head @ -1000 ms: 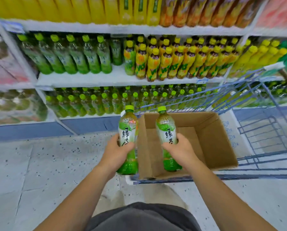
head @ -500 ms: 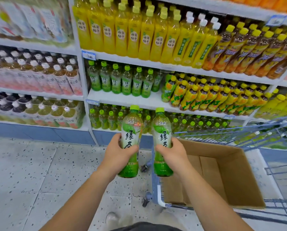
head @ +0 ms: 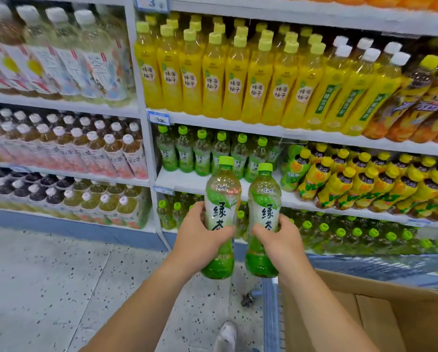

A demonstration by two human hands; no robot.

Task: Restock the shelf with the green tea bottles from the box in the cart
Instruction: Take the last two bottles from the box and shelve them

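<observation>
Left hand (head: 200, 240) grip wrapped round one green tea bottle (head: 220, 217), right hand (head: 279, 240) grip round a second bottle (head: 263, 219). Both bottles upright, long axis vertical, side by side and close, in the air short of the shelf (head: 187, 181). Target row of same green tea sits at shelf back, bare strip along its front edge, straight ahead and slightly above the grips. Left hand looks marginally nearer. Box (head: 390, 313) in cart (head: 271, 323) lower right; visible part of inside shows no bottles.

White shelf (head: 187, 182) ahead of me holds a row of green tea bottles (head: 202, 154) at left, yellow-capped bottles (head: 352, 184) leaning at right; front strip bare. Speckled floor (head: 47, 288) below.
</observation>
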